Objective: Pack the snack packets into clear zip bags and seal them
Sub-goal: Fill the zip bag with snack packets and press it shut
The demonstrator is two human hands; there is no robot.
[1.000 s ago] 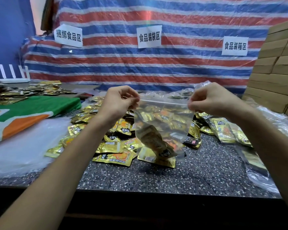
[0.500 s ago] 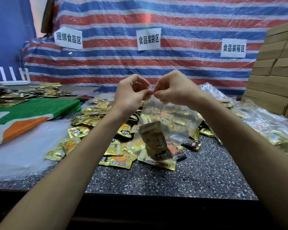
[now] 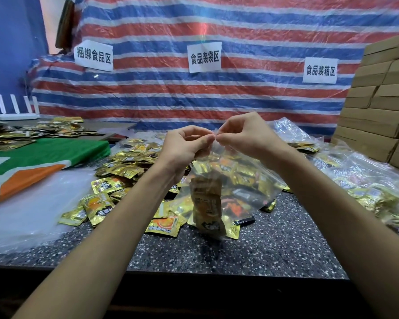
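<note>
A clear zip bag [image 3: 244, 180] hangs above the speckled table [image 3: 263, 249] with a gold snack packet [image 3: 207, 208] upright inside it. My left hand [image 3: 184, 150] and my right hand [image 3: 247, 134] pinch the bag's top edge close together, fingertips almost touching. Under and behind the bag lies a heap of loose gold snack packets [image 3: 124, 176], spread across the middle of the table.
Filled clear bags [image 3: 366, 180] pile up at the right, in front of stacked cardboard boxes [image 3: 382, 100]. At the left lie a green and orange cloth [image 3: 32, 162], a clear plastic sheet [image 3: 28, 215] and more packets [image 3: 21, 132]. A striped tarp with paper signs [image 3: 204, 56] hangs behind.
My hands, first held apart at the two ends of the bag's top edge, have come together at its middle. The bag now hangs bunched below them with the packet inside.
</note>
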